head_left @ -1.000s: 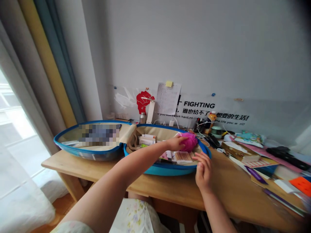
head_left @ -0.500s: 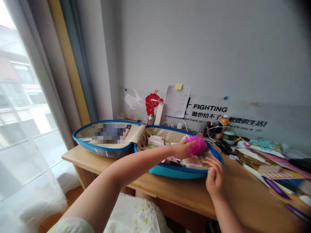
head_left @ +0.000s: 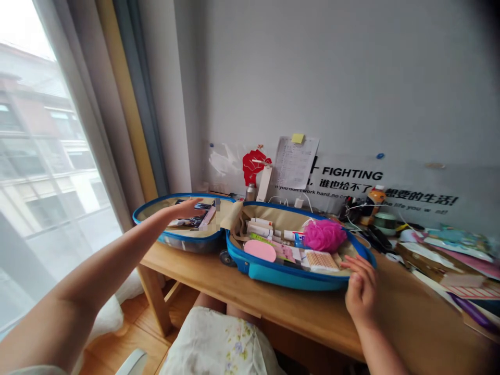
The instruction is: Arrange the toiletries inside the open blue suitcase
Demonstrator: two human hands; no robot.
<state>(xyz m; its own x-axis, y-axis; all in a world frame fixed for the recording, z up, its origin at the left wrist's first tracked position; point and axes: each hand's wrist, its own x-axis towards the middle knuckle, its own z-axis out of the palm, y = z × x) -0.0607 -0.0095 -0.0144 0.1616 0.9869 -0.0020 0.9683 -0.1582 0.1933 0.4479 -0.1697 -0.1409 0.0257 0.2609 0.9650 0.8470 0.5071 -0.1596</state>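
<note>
A blue suitcase lies unfolded on the wooden desk. My left hand [head_left: 185, 209] is stretched out, fingers extended, over its left half [head_left: 175, 239], above a dark flat package [head_left: 205, 208]. I cannot tell whether the fingers touch the package. At the front right rim of the right half [head_left: 289, 277] rests my right hand [head_left: 360, 286], its fingers reaching over the edge and holding nothing. Inside this half are a bright pink bath puff [head_left: 324, 235], a pink oval item [head_left: 260, 250], a pack of cotton swabs [head_left: 321, 260], a toothpaste-like tube [head_left: 294, 236] and small white boxes [head_left: 260, 227].
Right of the suitcase, the desk [head_left: 394, 307] bears papers, packets and a purple item [head_left: 472, 314]. Behind stand an orange-capped bottle [head_left: 375, 197], a green jar [head_left: 385, 223] and cables. A curtained window is at the left.
My left hand has left the bath puff, which stays in the right half, and moved left over the other half. The right hand keeps its place at the rim. The view has shifted slightly.
</note>
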